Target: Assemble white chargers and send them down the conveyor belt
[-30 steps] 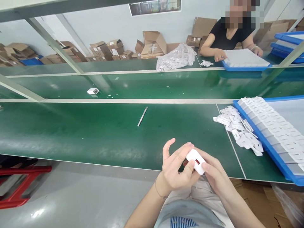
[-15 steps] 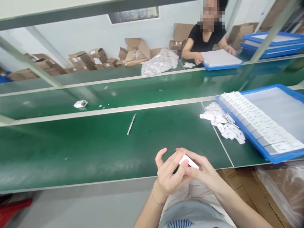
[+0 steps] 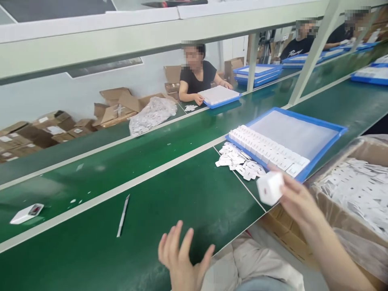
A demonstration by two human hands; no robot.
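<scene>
My right hand (image 3: 298,198) grips a small white box (image 3: 269,188) with a dark spot on one face, raised in front of the near corner of a blue tray (image 3: 329,151). Along the tray's near side stand rows of similar white boxes (image 3: 266,147); pale lining covers its other part. Beside the tray lies a pile of flat white pieces (image 3: 238,159). Over the green table's edge my left hand (image 3: 183,252) is empty, its fingers spread. A slim craft knife (image 3: 123,216) rests on the table to the left of it.
A cardboard box (image 3: 354,202) full of white pieces stands at the right. Upright posts (image 3: 313,52) carry a shelf overhead. Across the belt (image 3: 157,153), a co-worker (image 3: 198,74) holds another tray. A white folded piece (image 3: 27,213) lies far left.
My hands have parted. The right has carried the white box right toward the tray, while the left has let go and opened. The view has turned right.
</scene>
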